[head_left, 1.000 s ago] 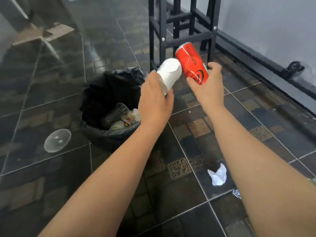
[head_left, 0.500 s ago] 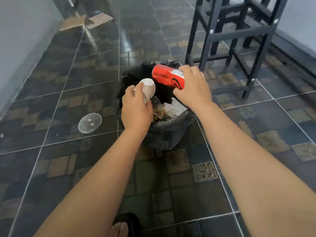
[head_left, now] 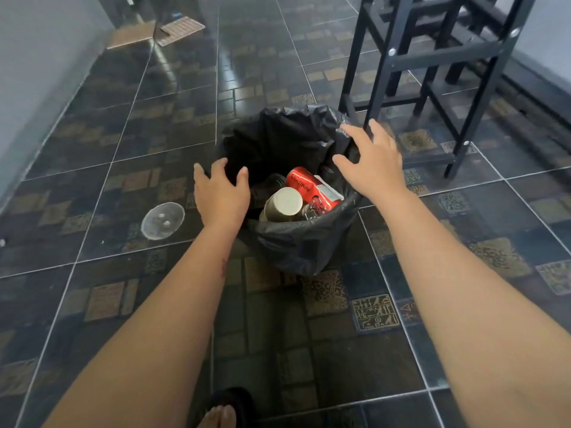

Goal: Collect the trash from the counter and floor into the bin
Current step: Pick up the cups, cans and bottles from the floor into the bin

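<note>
A bin lined with a black bag (head_left: 302,242) stands on the tiled floor in the middle of the view. Inside it lie a red drink can (head_left: 304,185) and a white paper cup (head_left: 282,205) on top of other trash. My left hand (head_left: 221,194) hovers over the bin's left rim with spread fingers and holds nothing. Over the right rim, my right hand (head_left: 372,163) is also empty, fingers apart. A clear plastic lid (head_left: 162,220) lies on the floor to the left of the bin.
A black metal stool frame (head_left: 432,57) stands behind and right of the bin. Two flat cardboard pieces (head_left: 154,32) lie far back on the floor. A grey wall (head_left: 37,57) runs along the left. My sandalled foot (head_left: 224,409) shows at the bottom edge.
Both hands have let go: the red can and the white cup dropped from above the bin into it. The hands now spread empty over the rim.
</note>
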